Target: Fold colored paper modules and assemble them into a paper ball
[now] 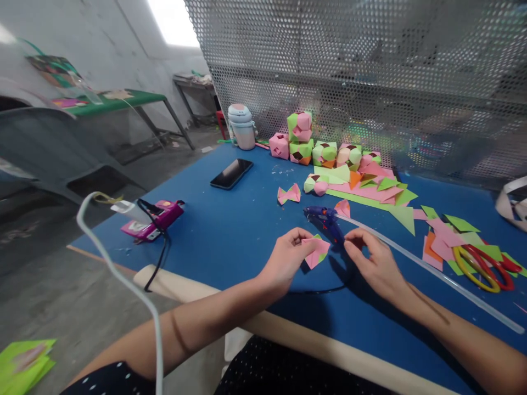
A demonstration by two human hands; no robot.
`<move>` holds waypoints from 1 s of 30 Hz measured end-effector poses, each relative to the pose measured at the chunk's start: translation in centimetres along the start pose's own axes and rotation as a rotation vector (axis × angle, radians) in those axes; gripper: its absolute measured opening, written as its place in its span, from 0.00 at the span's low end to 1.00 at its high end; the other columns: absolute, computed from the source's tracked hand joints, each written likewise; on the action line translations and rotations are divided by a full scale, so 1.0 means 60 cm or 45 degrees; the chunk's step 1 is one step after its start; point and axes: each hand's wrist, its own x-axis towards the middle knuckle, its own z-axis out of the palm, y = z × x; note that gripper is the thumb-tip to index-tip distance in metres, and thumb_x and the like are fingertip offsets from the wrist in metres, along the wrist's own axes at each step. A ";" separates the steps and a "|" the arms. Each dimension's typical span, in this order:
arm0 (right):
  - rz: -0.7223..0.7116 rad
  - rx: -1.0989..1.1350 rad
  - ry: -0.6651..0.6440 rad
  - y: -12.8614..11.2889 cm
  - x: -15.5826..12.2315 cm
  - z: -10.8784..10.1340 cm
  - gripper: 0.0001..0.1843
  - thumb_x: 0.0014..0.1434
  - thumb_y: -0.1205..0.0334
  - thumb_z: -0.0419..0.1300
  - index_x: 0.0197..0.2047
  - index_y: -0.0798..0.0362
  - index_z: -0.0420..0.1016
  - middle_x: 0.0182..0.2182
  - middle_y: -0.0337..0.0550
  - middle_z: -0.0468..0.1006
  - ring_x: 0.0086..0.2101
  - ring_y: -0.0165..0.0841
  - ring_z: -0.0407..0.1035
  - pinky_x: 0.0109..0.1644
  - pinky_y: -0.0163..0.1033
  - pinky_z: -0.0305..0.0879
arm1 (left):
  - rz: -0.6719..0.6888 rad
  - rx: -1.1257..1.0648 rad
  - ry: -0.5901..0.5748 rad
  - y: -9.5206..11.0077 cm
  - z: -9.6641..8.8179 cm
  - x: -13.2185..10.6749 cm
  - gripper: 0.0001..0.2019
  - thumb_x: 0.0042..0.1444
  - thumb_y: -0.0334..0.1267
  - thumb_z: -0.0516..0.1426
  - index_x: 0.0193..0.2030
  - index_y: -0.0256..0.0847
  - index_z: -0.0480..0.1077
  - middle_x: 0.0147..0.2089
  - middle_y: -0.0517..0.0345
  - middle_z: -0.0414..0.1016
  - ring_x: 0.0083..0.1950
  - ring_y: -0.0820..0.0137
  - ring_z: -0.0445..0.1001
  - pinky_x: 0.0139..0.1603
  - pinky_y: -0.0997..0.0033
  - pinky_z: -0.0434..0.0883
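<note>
My left hand (288, 255) pinches a folded pink and green paper piece (315, 252) between thumb and fingers, above the blue table (197, 230). My right hand (376, 263) has thumb and forefinger closed at the handle end of a dark blue glue gun (323, 215). Out of the gun's back a long clear glue stick (444, 280) runs toward the right front. Just behind the gun is a small pink folded paper (343, 208). Farther off, a pink bow-shaped folded paper (289, 194) lies beside a partly joined green and pink paper shape (316, 185).
Several pink and green paper cubes (301, 151) stand along the perforated metal panel (349, 71). Cut papers (382, 189) and scissors (483, 269) lie at right. A phone (231, 174), a bottle (242, 129) and a purple power strip (158, 222) with cables are at left.
</note>
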 end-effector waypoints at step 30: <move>0.069 0.366 -0.175 -0.021 -0.010 0.018 0.10 0.62 0.61 0.54 0.31 0.52 0.72 0.29 0.38 0.73 0.31 0.29 0.66 0.36 0.35 0.62 | 0.017 0.129 -0.100 -0.007 0.016 -0.009 0.02 0.46 0.32 0.60 0.26 0.36 0.73 0.25 0.59 0.73 0.28 0.75 0.67 0.30 0.76 0.64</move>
